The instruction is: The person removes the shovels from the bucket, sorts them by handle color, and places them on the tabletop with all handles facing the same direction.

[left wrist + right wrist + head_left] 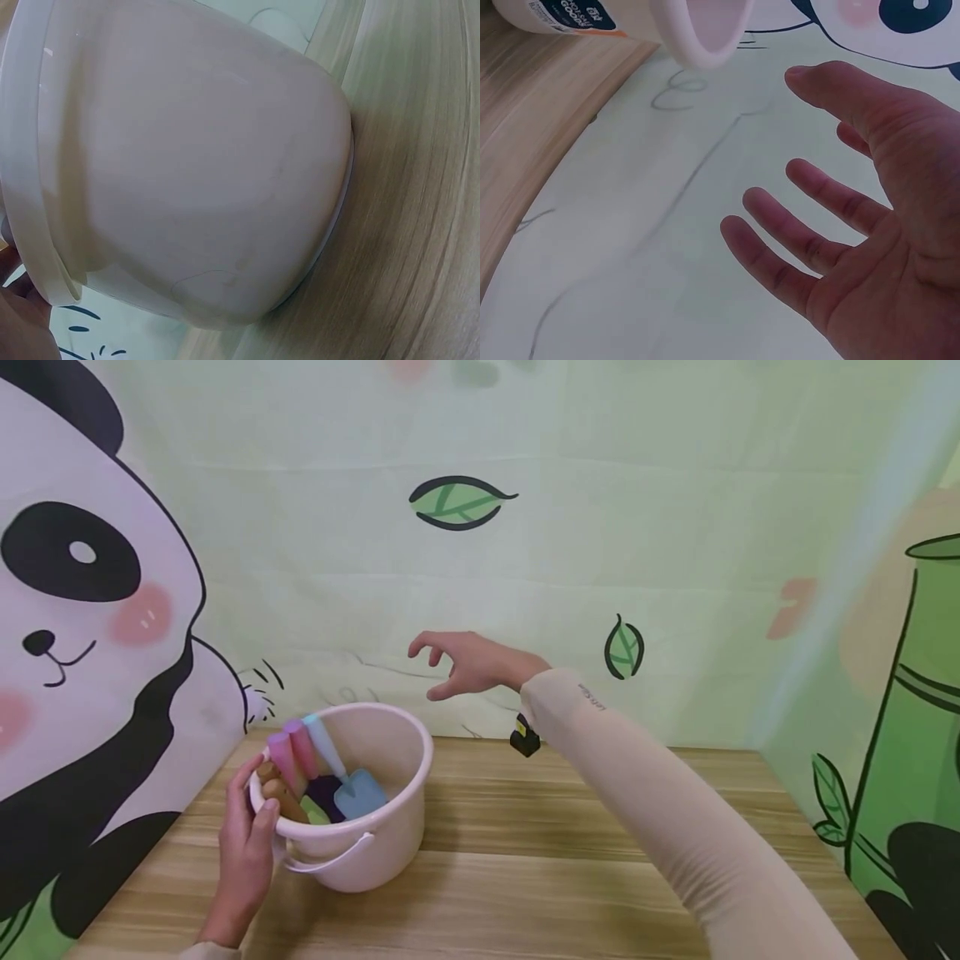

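Note:
A pale pink bucket (378,852) stands on the wooden table, its thin handle hanging down the near side. Inside it lie a light blue toy shovel (360,793), two pink cylindrical pieces (302,749), brown pieces (283,802), a green piece (313,811) and something dark purple (326,793), partly hidden. My left hand (249,852) grips the bucket's rim on its left side; the left wrist view shows mostly the bucket's wall (195,157). Beyond the bucket's right rim, my right hand (476,662) hangs in the air with fingers spread and nothing in them (870,217).
The wooden tabletop (570,877) extends to the right of the bucket. A pale green backdrop (705,527) with a printed panda and leaves rises behind it. By the right cuff a small black object (525,740) with a yellow mark shows.

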{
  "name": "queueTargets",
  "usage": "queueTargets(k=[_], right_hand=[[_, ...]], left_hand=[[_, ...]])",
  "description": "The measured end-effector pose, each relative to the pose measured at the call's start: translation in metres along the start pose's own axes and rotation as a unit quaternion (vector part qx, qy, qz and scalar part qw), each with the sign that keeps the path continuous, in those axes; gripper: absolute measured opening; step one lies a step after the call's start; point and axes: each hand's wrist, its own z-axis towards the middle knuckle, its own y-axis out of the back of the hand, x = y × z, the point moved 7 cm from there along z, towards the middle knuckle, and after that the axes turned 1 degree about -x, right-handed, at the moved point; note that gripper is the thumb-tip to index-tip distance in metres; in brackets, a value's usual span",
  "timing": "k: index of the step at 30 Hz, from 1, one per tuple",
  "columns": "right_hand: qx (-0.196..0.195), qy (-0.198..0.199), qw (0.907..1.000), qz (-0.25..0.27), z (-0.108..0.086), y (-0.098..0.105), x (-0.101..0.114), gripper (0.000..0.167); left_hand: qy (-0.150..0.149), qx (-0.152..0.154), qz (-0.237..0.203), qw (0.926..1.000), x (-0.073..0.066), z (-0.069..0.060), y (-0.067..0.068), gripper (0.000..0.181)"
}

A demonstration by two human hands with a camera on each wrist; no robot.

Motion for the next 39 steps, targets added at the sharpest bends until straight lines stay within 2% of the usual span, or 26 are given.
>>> queueTargets(k=[8, 16, 25, 33, 39], right_hand=[[0.004, 0.029, 0.9995, -0.008, 0.015, -0.009, 0.019, 0.061], [0.003, 0.059, 0.9973, -0.044, 0.031, -0.018, 0.039, 0.062], [0.006, 0.07, 0.9967, -0.041, 0.044, -0.027, 0.058, 0.063], [0.014, 0.074, 0.9968, -0.027, 0.062, -0.044, 0.073, 0.063], [0.021, 0.084, 0.9956, -0.036, 0.074, -0.055, 0.082, 0.064]], left_hand=[[0.009, 0.001, -0.001, 1.0, -0.001, -0.001, 0.001, 0.055], [0.013, 0.005, 0.004, 0.9999, 0.001, -0.001, 0.001, 0.055], [0.009, 0.008, 0.011, 0.9999, -0.001, 0.001, 0.001, 0.055], [-0.005, 0.001, -0.011, 0.9999, -0.002, 0.001, 0.001, 0.055], [0.005, 0.003, -0.008, 0.9999, -0.002, 0.0, 0.001, 0.055]])
